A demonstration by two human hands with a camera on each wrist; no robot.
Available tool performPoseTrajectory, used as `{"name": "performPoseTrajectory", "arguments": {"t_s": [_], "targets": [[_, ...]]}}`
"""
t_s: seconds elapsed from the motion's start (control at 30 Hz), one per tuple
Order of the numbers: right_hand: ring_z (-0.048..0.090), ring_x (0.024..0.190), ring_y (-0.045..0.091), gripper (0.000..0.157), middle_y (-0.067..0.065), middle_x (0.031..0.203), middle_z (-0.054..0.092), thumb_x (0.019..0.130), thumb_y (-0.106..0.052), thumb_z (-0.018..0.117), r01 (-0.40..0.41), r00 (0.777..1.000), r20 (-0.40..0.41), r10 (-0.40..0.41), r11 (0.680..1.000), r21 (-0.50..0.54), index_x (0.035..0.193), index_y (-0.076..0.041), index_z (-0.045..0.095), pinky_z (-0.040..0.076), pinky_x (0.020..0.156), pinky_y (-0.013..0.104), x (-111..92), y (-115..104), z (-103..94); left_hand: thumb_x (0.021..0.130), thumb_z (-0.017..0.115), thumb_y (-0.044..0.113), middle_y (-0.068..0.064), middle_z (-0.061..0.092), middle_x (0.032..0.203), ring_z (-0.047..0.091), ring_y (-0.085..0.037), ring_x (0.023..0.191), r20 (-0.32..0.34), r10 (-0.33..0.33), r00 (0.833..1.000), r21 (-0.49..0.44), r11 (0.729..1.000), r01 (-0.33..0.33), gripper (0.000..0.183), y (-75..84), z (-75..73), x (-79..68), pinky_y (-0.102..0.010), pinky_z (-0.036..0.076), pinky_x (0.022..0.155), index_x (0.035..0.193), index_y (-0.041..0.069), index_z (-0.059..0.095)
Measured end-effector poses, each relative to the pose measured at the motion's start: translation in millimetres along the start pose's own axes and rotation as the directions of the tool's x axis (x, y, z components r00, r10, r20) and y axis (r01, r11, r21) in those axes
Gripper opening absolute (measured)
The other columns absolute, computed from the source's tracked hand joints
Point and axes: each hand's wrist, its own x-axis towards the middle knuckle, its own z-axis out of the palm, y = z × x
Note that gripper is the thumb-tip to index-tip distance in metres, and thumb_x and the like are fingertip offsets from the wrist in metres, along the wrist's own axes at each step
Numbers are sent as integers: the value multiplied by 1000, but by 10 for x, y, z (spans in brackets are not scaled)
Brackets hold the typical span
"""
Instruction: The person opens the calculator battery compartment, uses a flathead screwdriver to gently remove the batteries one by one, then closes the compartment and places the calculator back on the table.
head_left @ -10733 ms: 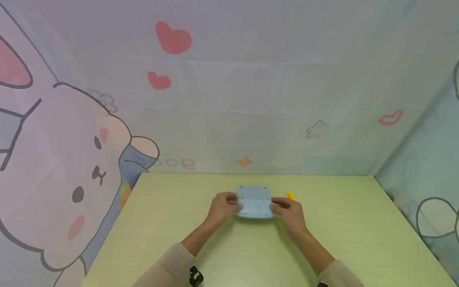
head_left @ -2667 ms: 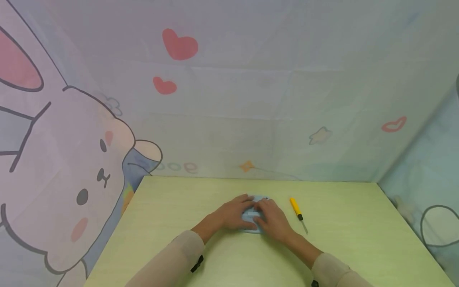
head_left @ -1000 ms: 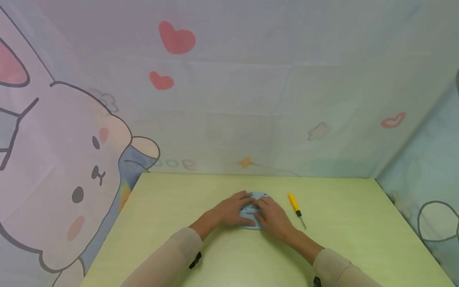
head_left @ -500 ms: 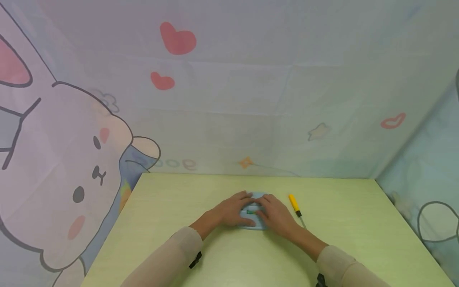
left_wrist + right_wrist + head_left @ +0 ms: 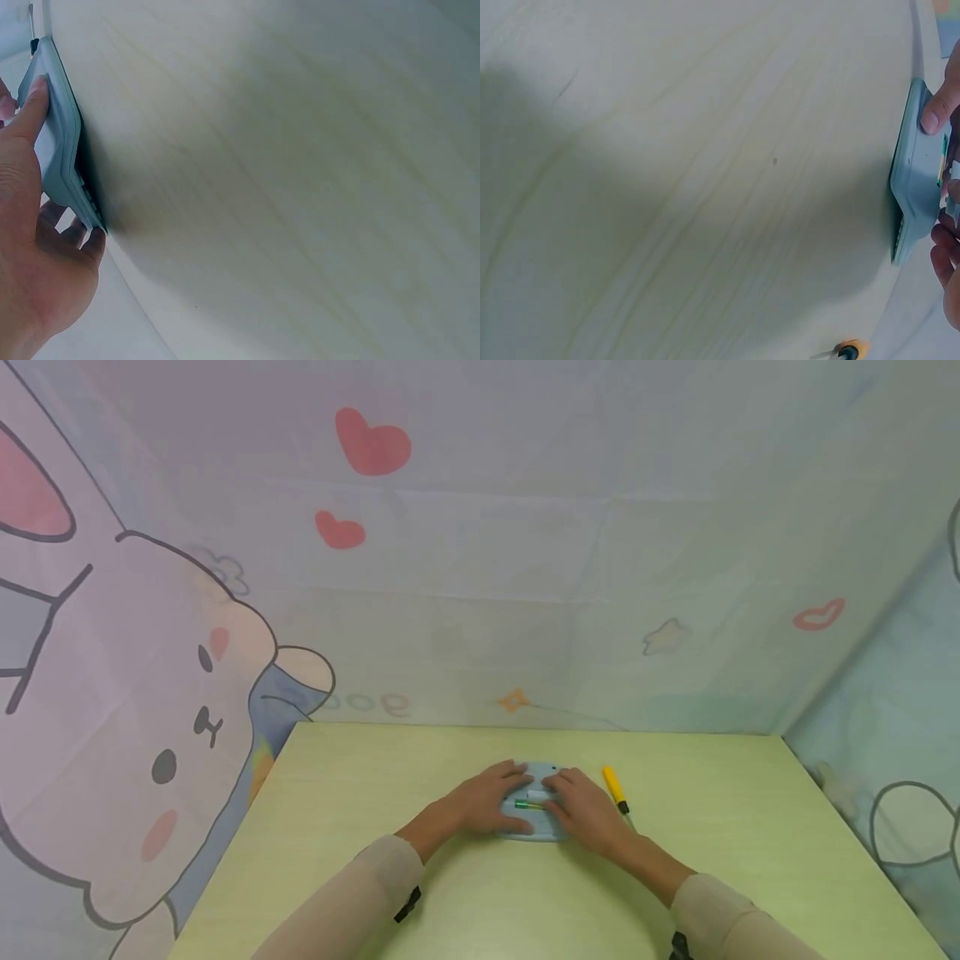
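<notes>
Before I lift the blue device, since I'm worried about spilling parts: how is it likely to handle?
The blue device looks like stiff moulded plastic, so it probably won't flex. Its broad, low shape suggests it won't roll. The small green piece shows uncovered, so it might drop out if tipped over.

Faint "oo" lettering on backdrop

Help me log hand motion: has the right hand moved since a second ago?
Yes, slightly rightward: in the head view, the right hand lies farther right of the orange star on the backdrop, closer to the yellow screwdriver.
</notes>
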Motion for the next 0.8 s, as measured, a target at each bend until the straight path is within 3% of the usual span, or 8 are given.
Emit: {"name": "performPoseTrajectory", "arguments": {"t_s": [0.4,0.8], "targets": [[58,98,19,28,3,107,66,91,-19,73,16,1000,-26,-17,999,-33,116,-5,69,51,87,36,-11,68,-87,83,60,73,3,28,162,20,-21,150,0,-22,1000,-7,1000,22,89,0,13,6,-42,33,113,154,24,38],[57,98,18,28,4,107,64,92,-19,72,-23,999,-40,22,999,-29,116,-5,69,52,82,35,-56,149,-101,83,60,74,4,24,163,18,-20,151,1,-30,1000,-13,999,30,89,-30,52,12,-42,33,113,155,27,36]]}}
